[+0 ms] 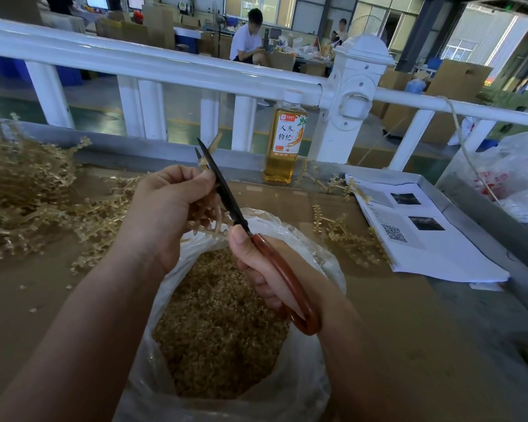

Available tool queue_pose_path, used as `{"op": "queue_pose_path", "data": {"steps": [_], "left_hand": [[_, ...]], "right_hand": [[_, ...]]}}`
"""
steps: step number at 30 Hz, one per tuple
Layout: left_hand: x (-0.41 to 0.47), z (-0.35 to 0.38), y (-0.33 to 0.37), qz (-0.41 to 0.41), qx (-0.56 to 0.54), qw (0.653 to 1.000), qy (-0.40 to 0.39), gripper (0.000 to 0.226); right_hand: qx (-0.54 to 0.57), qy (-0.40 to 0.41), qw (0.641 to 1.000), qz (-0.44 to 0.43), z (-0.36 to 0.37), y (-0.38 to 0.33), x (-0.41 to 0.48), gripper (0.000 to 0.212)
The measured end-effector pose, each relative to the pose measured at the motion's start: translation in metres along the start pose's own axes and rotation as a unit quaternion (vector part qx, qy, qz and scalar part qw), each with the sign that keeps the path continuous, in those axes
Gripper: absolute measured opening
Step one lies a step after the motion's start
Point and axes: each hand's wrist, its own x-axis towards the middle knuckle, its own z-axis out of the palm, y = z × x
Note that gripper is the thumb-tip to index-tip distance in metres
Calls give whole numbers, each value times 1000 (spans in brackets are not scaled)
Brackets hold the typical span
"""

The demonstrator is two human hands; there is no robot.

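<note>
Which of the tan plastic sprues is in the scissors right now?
The sprue the left hand grips above the bag, at the blades of the scissors. The rest lie on the cardboard: a pile at left, loose sprues beside the papers.

Left hand (168, 205): grips a tan plastic sprue (209, 222).
Right hand (265, 269): holds red-handled scissors (226, 190), blades apparently slightly parted at the sprue.
Below: open plastic bag (302, 376) of cut pieces (220, 324).
</note>
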Motion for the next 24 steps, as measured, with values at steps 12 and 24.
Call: {"op": "queue_pose_path", "data": {"steps": [12, 24], "left_hand": [[3, -1, -1, 0, -26, 999, -21, 20], [5, -6, -1, -18, 13, 999, -32, 21]], "right_hand": [[-100, 67, 992, -46, 4, 2, 7, 50], [-92, 71, 992, -38, 7, 2, 7, 48]]}}
